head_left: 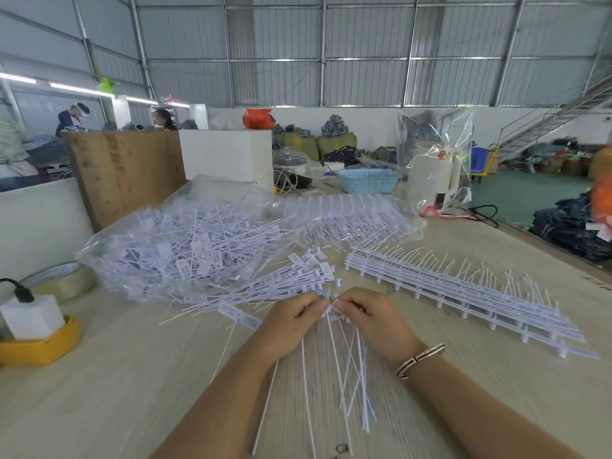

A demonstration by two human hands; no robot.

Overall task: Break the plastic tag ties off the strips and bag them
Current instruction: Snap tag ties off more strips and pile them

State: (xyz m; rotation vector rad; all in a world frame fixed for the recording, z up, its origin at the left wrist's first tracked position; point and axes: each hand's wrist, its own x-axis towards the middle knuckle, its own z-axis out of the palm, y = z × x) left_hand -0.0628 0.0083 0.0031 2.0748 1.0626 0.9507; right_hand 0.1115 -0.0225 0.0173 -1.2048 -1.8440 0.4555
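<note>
My left hand (291, 318) and my right hand (371, 318) meet at the table's middle, both pinching the head end of a strip of white tag ties (351, 376) whose thin tails trail toward me. Loose broken-off ties (291, 279) lie in a pile just beyond my hands. A clear plastic bag (185, 246) full of loose ties sits at the left. Stacked unbroken strips (463, 293) lie to the right, and more strips (357, 213) sit further back.
A tape roll (63, 279) and a yellow holder (39, 346) with a white plug block stand at the left edge. A blue basket (367, 180), a white kettle (430, 180) in plastic wrap and a wooden board (126, 173) stand at the back.
</note>
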